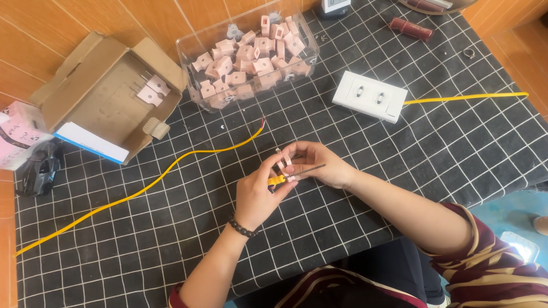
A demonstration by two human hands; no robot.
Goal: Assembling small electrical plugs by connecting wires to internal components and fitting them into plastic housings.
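My left hand (258, 194), with a dark bead bracelet on its wrist, pinches the yellow handle of a small screwdriver (277, 179). The thin dark shaft runs right across the fingers of my right hand (319, 164). My right hand grips a small pink plug (282, 165), and my left fingertips touch it too. Both hands meet just above the black grid-patterned mat (354, 131). One end of a yellow wire (171, 168) lies just beyond the hands, with its bare tip pointing away.
A clear plastic box (188, 54) holds several pink plugs at the back. An open cardboard box (108, 94) with two plugs stands at the left. A white double socket (370, 96) with a second yellow wire (465, 97) lies at the right. A toy car (40, 170) sits at the far left.
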